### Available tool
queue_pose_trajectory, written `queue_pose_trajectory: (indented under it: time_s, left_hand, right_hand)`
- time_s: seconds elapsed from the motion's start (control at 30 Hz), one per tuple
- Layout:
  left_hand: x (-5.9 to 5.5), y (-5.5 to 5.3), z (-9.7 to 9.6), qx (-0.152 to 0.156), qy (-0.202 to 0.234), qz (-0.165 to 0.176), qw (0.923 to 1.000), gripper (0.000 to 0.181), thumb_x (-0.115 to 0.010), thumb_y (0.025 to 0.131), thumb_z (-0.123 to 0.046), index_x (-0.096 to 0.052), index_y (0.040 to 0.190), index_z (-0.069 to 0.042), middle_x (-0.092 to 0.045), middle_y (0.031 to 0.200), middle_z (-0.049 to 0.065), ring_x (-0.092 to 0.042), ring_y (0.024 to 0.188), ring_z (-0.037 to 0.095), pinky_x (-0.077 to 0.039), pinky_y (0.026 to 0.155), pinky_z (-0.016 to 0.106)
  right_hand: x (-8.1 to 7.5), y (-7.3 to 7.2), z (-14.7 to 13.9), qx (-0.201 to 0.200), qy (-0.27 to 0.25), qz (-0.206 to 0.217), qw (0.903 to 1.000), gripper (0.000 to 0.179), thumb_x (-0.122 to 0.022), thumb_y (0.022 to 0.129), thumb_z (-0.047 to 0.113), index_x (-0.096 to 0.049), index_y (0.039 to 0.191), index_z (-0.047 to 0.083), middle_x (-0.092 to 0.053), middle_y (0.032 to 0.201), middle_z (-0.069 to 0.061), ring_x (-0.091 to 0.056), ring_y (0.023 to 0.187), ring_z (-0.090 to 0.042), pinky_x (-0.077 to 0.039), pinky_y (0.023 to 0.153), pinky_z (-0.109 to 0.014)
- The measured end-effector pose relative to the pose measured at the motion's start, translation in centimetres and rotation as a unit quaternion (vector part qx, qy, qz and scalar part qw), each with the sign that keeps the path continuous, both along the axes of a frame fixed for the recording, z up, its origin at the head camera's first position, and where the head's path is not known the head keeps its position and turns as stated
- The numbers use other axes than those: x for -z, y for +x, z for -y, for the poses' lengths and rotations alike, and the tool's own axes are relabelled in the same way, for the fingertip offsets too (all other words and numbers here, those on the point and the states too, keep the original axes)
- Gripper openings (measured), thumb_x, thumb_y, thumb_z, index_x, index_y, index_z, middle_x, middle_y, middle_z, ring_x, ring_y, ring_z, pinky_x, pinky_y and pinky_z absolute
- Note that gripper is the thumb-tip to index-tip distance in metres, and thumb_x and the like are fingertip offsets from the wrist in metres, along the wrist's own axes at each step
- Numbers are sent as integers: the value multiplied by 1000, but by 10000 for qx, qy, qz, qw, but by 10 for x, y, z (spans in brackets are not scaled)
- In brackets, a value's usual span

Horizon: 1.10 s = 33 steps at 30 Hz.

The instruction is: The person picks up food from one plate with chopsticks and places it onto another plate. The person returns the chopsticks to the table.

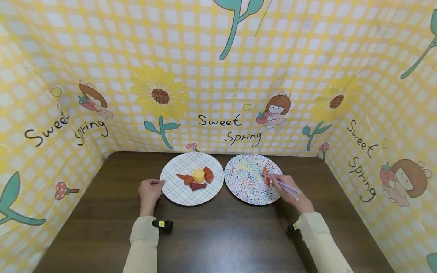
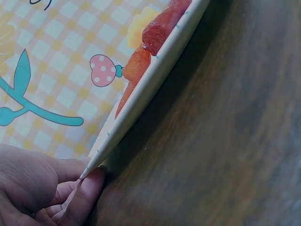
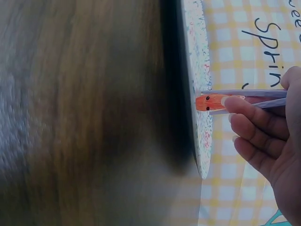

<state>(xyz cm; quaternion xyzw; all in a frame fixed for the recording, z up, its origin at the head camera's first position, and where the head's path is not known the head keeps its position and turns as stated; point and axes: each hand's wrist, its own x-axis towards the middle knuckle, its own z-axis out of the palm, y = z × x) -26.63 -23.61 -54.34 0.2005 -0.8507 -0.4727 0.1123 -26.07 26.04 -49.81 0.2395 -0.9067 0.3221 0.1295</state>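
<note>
My left hand pinches the left rim of a white plate with a crossed-line pattern between thumb and fingers. On that plate lie a yellow corn piece, an orange-red piece, an orange drumstick-like piece and a dark red piece. In my right hand is a pair of purple chopsticks. Their tips lie on either side of an orange shrimp with black eyes, over the speckled plate. Whether the shrimp touches the plate, I cannot tell.
Both plates stand side by side near the back of a dark wooden table. A yellow checked cloth with flowers and lettering encloses the back and sides. Each wrist carries a small black camera, the left camera showing plainly.
</note>
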Motion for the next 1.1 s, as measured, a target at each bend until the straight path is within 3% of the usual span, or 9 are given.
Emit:
queue_pose_trajectory:
  time_s: [0.23, 0.33, 0.53, 0.73, 0.87, 1.1]
  left_hand:
    - [1, 0, 0, 68, 78, 18, 9999, 34, -70, 95, -23, -72, 109, 9, -76, 92, 21, -66, 63, 12, -46, 63, 25]
    - [1, 0, 0, 79, 131, 35, 9999, 35, -69, 96, -22, -72, 109, 10, -76, 94, 23, -65, 61, 10, -46, 60, 24]
    - [2, -1, 1, 57, 92, 3, 9999, 34, -69, 96, -22, -72, 109, 9, -75, 94, 23, -65, 60, 9, -46, 60, 24]
    - [3, -1, 1, 27, 41, -28, 10000, 33, -70, 96, -21, -72, 108, 9, -76, 93, 23, -65, 60, 9, -46, 61, 24]
    - [2, 0, 0, 31, 15, -36, 10000, 34, -70, 95, -22, -73, 108, 10, -76, 93, 23, -68, 65, 16, -46, 62, 26]
    - [1, 0, -1, 4, 21, -38, 10000, 33, -70, 95, -22, -73, 108, 9, -75, 94, 24, -69, 71, 21, -46, 64, 27]
  right_hand:
    - [-6, 2, 4, 34, 574, -142, 9982, 33, -50, 103, 3, -62, 72, 1, -42, 58, 8, -39, 53, -7, -38, 52, -26]
    - [-9, 4, 6, 68, 755, -221, 9969, 32, -49, 103, 3, -62, 73, -1, -51, 60, 3, -49, 56, -13, -45, 54, -31]
    - [-10, 5, 8, 160, 1028, -359, 9939, 26, -51, 104, 5, -70, 89, -3, -71, 79, -11, -68, 74, -28, -56, 68, -46]
    - [-18, 10, 14, 49, 987, -371, 9944, 24, -52, 103, 3, -67, 84, 0, -64, 72, -7, -60, 67, -21, -53, 65, -41]
    - [-22, 12, 17, -51, 959, -463, 9943, 22, -53, 102, 3, -66, 84, 2, -59, 68, -3, -55, 65, -18, -50, 63, -38]
    - [-16, 7, 22, -473, 1134, -1254, 9845, 14, -57, 96, -5, -70, 97, -6, -72, 81, -13, -68, 75, -26, -56, 70, -42]
